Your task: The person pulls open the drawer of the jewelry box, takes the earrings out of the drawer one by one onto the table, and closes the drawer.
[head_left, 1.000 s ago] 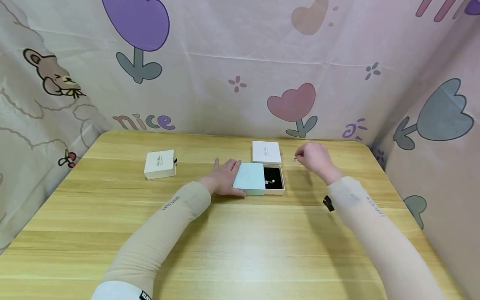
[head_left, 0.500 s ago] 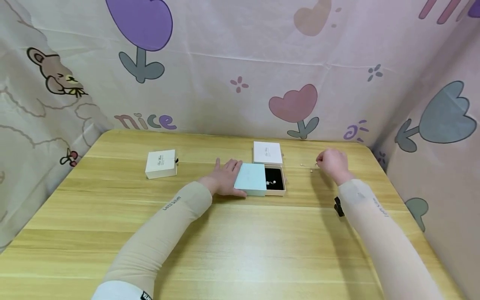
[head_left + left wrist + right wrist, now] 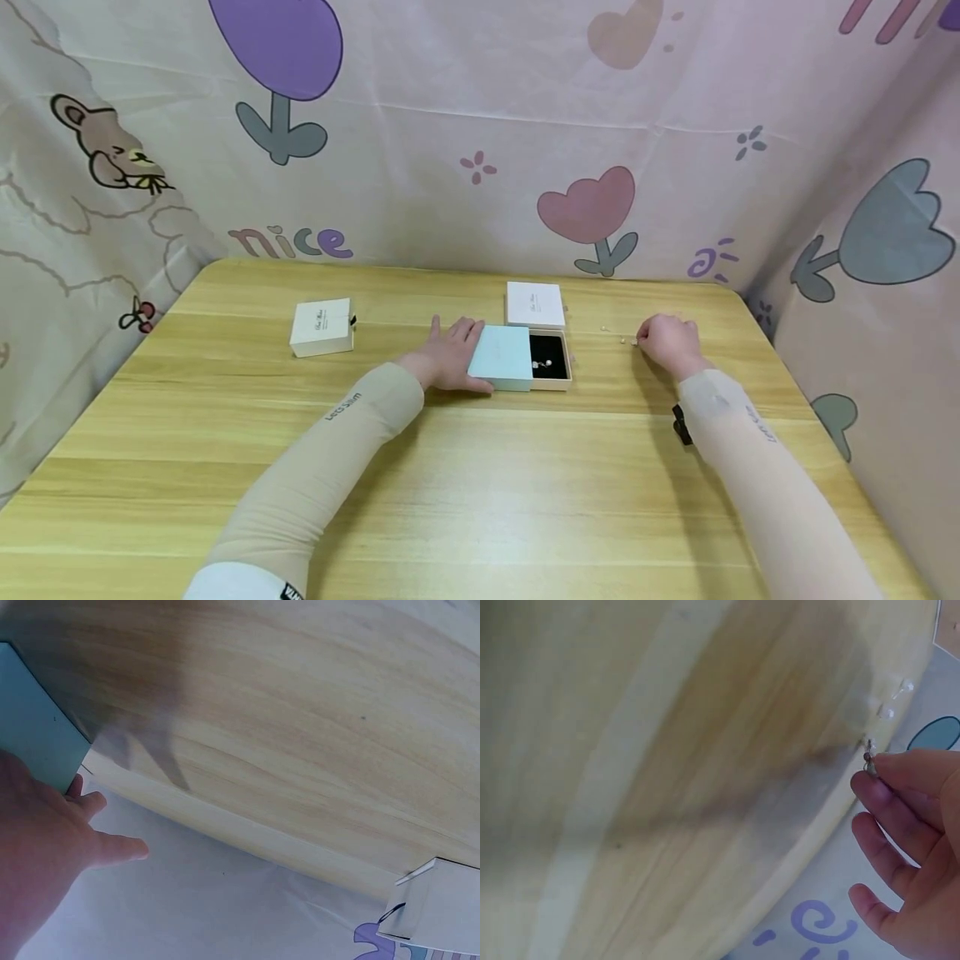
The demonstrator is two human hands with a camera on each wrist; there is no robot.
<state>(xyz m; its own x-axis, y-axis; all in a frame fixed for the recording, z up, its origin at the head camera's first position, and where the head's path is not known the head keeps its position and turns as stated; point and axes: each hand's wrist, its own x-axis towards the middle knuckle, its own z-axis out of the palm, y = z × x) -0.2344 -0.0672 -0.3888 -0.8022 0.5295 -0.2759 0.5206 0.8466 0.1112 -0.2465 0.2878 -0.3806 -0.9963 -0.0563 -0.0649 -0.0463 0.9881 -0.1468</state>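
Note:
My left hand (image 3: 446, 358) rests against the left end of a light-blue box sleeve (image 3: 500, 357), fingers spread and mostly straight. From the sleeve's right end a drawer (image 3: 550, 385) is pulled partway out. On its black lining lies a small piece of jewellery (image 3: 543, 364) with a pearl-like bead. My right hand (image 3: 670, 343) is low over the table at the right. In the right wrist view its thumb and index finger pinch a small metallic earring (image 3: 869, 759), partly hidden by the fingertips. Beside it on the table lie two small pearl-like studs, one nearer (image 3: 886, 713) and one farther (image 3: 905, 687).
Behind the blue box sits a white box (image 3: 535, 303) with printed lettering. Another white box (image 3: 321, 327) with a black pull tab stands at the left. A patterned curtain (image 3: 420, 150) hangs along the back of the wooden table (image 3: 480, 492).
My right hand has moved right and then down to the table, with the small earring between its fingertips. Small studs beside it have come into view. The left hand keeps its place.

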